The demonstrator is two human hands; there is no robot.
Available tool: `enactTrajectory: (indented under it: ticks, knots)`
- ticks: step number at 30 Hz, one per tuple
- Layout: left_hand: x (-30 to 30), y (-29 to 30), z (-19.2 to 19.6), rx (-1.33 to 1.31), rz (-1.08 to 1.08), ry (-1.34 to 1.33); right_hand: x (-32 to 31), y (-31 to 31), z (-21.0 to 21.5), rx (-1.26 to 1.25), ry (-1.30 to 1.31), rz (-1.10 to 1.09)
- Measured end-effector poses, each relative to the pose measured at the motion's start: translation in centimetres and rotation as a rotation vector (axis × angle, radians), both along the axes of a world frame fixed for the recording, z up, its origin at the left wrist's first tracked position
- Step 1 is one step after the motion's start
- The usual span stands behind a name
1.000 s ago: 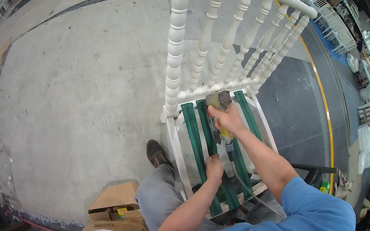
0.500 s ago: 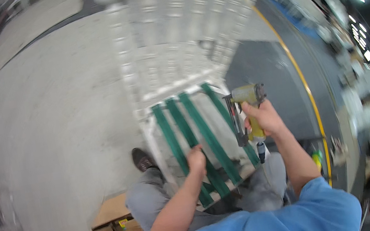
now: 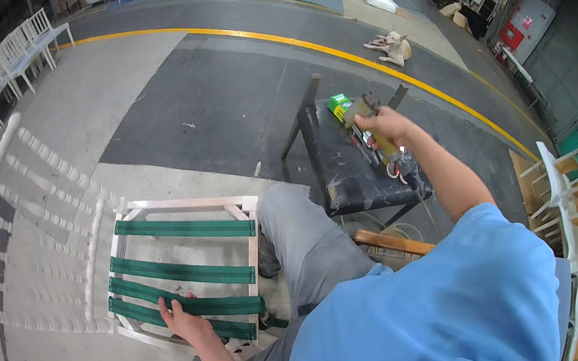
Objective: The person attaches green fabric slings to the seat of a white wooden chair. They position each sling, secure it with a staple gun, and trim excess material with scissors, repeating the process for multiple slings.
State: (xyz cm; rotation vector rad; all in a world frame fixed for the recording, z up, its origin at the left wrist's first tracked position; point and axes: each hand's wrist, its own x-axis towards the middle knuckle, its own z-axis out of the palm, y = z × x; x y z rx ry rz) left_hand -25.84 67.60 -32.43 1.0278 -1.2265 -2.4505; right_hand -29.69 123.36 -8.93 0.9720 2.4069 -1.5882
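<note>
A white chair frame with a turned-spindle back (image 3: 90, 246) stands before me, its back to the left. Several dark green webbing straps (image 3: 185, 270) run across its open seat. On one of the nearer straps rests my left hand (image 3: 186, 322), fingers apart. My right hand (image 3: 389, 126) is wrapped round the handle of a yellowish pneumatic staple gun (image 3: 362, 110), with an air hose below. It is held over a worn black chair (image 3: 352, 185) used as a stand. Beside the gun, a green box (image 3: 340, 103) sits on that seat; the hand and gun partly hide other small items there.
A wooden bar (image 3: 393, 242) and coiled hose (image 3: 373, 220) lie near my right leg. White chairs (image 3: 13, 63) line up at the far left, and stacked chair frames (image 3: 576, 207) stand at the right. A dog (image 3: 393, 48) lies beyond the yellow floor line (image 3: 264, 40).
My view has turned right, so the chair now appears to the left. My right hand has carried the staple gun from beside the seat to over the black chair. The left hand remains at the straps.
</note>
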Motion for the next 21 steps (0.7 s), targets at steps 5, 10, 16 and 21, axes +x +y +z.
enactTrajectory:
  ticks: [5,10,16,21]
  knots:
    - [2.8,1.8,1.4,0.262,0.002,-0.075,0.8,6.0,-10.6,-0.423,-0.102,-0.068]
    - [9.1,7.6,0.3,0.508,-0.127,-0.126,1.2,8.9,-16.0,-0.492,-0.178,-0.172]
    - [12.3,13.3,-0.3,0.589,-0.291,-0.454,2.3,10.0,-14.2,0.475,-0.419,0.278]
    - [12.0,13.4,-0.6,0.604,-0.21,-0.374,3.6,9.8,-13.5,0.657,0.117,0.195]
